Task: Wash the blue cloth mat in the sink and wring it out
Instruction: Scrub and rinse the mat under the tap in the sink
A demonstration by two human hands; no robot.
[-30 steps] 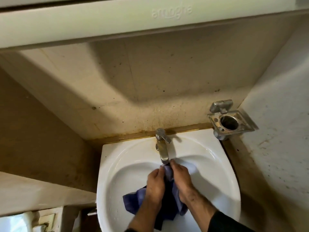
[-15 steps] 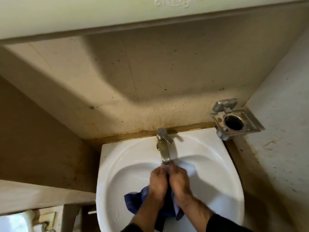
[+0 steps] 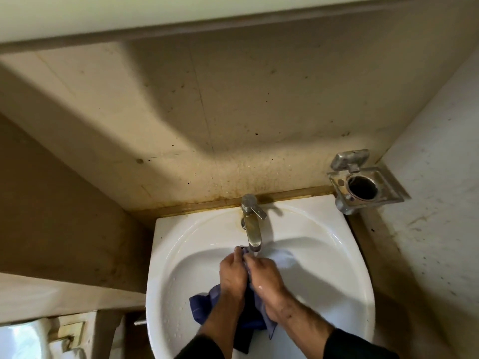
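Head view looks down into a white ceramic sink (image 3: 181,255), where the blue cloth mat (image 3: 204,305) is bunched between both hands just below the spout of a tarnished metal tap (image 3: 252,229). The left hand (image 3: 232,275) and the right hand (image 3: 264,277) sit side by side, fingers curled and clamped on the upper fold of the cloth, while its loose tail hangs toward the near rim. Soaked fabric like this is likely soft, limp and heavier than when dry, so gripping two gathered ends and twisting should suit wringing. A square metal holder (image 3: 363,185) hangs on the wall to the right. No writing or brand can be read in this view.
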